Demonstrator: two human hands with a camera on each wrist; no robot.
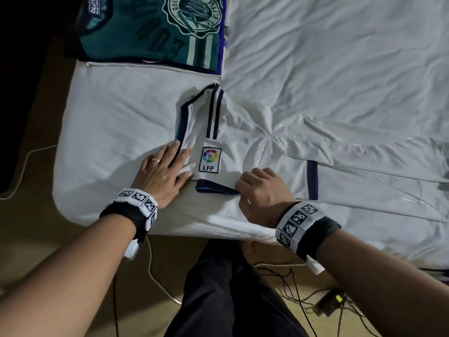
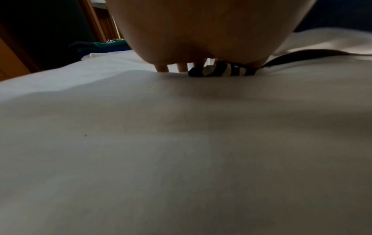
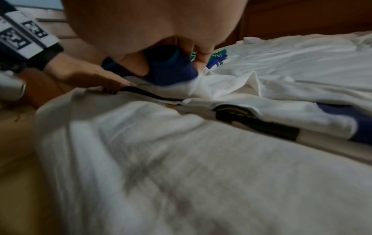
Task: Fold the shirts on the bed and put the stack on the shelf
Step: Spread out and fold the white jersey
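Note:
A white jersey (image 1: 255, 142) with navy stripes and an LFP patch (image 1: 210, 159) lies spread on the white bed (image 1: 109, 113). Its sleeve is folded in across the body. My left hand (image 1: 165, 166) lies flat, fingers straight, pressing the sleeve's striped edge; in the left wrist view the fingertips (image 2: 162, 68) touch the fabric. My right hand (image 1: 257, 188) pinches the sleeve's navy cuff (image 1: 216, 188), and the right wrist view shows the cuff (image 3: 171, 70) between thumb and fingers. A folded teal shirt (image 1: 155, 30) tops a stack at the far left corner.
The bed's near edge runs just under my wrists; my legs (image 1: 230, 288) stand against it. Cables and a small black device (image 1: 332, 301) lie on the floor at the right. A white cord (image 1: 24, 166) trails on the floor at the left.

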